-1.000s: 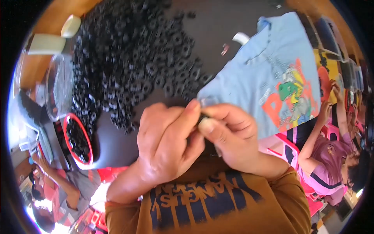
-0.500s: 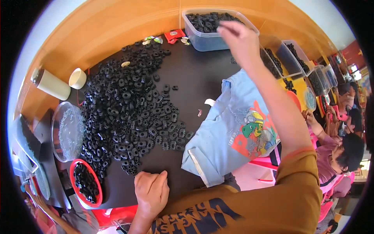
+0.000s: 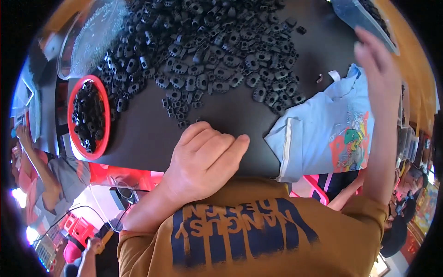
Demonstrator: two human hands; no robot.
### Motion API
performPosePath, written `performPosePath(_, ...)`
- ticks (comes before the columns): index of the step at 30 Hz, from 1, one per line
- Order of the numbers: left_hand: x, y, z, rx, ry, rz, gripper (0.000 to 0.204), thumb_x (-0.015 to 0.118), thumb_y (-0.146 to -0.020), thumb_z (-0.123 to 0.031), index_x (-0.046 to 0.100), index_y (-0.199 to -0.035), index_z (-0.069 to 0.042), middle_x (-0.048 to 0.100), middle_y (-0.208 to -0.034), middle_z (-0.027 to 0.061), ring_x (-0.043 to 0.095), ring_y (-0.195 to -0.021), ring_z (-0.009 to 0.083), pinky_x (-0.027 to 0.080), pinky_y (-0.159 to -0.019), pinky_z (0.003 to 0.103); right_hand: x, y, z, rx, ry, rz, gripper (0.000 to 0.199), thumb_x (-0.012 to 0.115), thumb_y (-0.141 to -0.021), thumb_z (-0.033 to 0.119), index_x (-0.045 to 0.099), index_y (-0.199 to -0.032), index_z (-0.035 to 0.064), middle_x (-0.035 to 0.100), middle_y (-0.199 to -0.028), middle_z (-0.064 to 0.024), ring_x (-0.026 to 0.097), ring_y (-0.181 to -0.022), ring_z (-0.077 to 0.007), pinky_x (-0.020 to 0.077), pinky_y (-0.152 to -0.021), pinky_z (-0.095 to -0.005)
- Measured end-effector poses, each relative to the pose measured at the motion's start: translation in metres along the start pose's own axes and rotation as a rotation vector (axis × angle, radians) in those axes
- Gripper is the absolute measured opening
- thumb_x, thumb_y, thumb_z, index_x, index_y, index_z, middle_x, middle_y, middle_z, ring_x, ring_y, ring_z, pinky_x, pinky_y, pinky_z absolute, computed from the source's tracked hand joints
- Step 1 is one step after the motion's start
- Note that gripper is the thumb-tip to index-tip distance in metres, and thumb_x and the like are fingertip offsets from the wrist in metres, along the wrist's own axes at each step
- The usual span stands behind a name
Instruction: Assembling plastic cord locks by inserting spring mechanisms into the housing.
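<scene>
My left hand (image 3: 207, 159) is closed in a loose fist at the table's near edge, thumb pointing right; whatever its fingers hold, if anything, is hidden. A large heap of small black plastic parts (image 3: 221, 60), oval with notched edges, spreads over the table beyond it. My right hand (image 3: 380, 64) is raised at the far right, fingers apart, with nothing visible in them. It is close to a clear plastic tub (image 3: 357, 18) of black pieces and above a light blue garment (image 3: 318, 115) with a cartoon print, which lies folded at the right.
A red-rimmed oval basket (image 3: 108, 115) of black parts stands at the left, beside a clear round container (image 3: 67, 62) of small transparent pieces. The dark table (image 3: 138, 134) ends just in front of me. Other people sit to both sides.
The view has tilted down toward my body and the near table edge. My right hand has moved back from over the tub to beside it. My left hand stays closed.
</scene>
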State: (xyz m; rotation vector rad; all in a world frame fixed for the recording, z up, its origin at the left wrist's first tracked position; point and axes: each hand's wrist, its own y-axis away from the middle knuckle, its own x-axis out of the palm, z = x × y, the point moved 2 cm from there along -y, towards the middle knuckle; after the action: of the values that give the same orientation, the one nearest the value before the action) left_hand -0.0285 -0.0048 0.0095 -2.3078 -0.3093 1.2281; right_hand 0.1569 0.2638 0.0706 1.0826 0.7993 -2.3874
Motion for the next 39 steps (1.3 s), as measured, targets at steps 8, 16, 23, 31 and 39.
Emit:
performPosePath(8, -0.014, 0.009, 0.010, -0.021, -0.128, -0.116, 0.038, 0.070, -0.059, 0.003, 0.066, -0.096, -0.002, 0.059, -0.075, 0.0021, 0.055, -0.063, 0.0175, 0.043, -0.066, 0.033, 0.041, 0.146, 0.092, -0.210, -0.522, 0.298, 0.027, 0.068, -0.073, -0.005, 0.064, -0.100, -0.0044, 0.067, -0.093, -0.0158, 0.066, -0.083, -0.0280, 0.0523, -0.075, -0.0336)
performPosePath(16, -0.011, -0.032, 0.014, 0.021, -0.205, -0.008, 0.033, 0.067, -0.062, -0.003, 0.067, -0.095, -0.005, 0.060, -0.086, 0.0040, 0.056, -0.073, 0.0217, 0.041, -0.069, 0.035, 0.075, 0.159, 0.086, -0.206, -0.571, 0.015, 0.026, 0.065, -0.070, -0.010, 0.065, -0.094, -0.0026, 0.064, -0.074, -0.0090, 0.062, -0.065, -0.0235, 0.0458, -0.058, -0.0326)
performPosePath(23, 0.029, -0.058, -0.005, 0.096, -0.119, 0.223, 0.011, 0.058, -0.069, -0.020, 0.059, -0.071, -0.010, 0.052, -0.075, 0.0029, 0.053, -0.072, 0.0224, 0.039, -0.065, 0.037, 0.073, 0.169, 0.091, -0.177, -0.535, 0.027, 0.017, 0.064, -0.074, -0.009, 0.064, -0.091, -0.0037, 0.065, -0.079, -0.0135, 0.062, -0.068, -0.0274, 0.0495, -0.065, -0.0353)
performPosePath(31, 0.033, -0.048, -0.016, 0.235, -0.328, 0.028, 0.016, 0.059, -0.065, -0.026, 0.062, -0.061, -0.011, 0.054, -0.068, 0.0000, 0.051, -0.074, 0.0180, 0.033, -0.070, 0.032, 0.068, 0.189, 0.086, 0.070, -0.689, 0.132, 0.019, 0.049, -0.094, 0.002, 0.058, -0.107, -0.0080, 0.061, -0.106, -0.0128, 0.057, -0.095, -0.0181, 0.0451, -0.089, -0.0308)
performPosePath(39, 0.030, -0.029, -0.012, 0.193, -0.356, -0.014, 0.018, 0.059, -0.071, -0.026, 0.060, -0.062, -0.010, 0.057, -0.069, 0.0009, 0.055, -0.072, 0.0176, 0.036, -0.068, 0.032, 0.077, 0.198, 0.078, 0.289, -0.939, -0.042, 0.022, 0.051, -0.094, 0.006, 0.057, -0.110, -0.0076, 0.060, -0.103, -0.0142, 0.056, -0.089, -0.0194, 0.0459, -0.084, -0.0328)
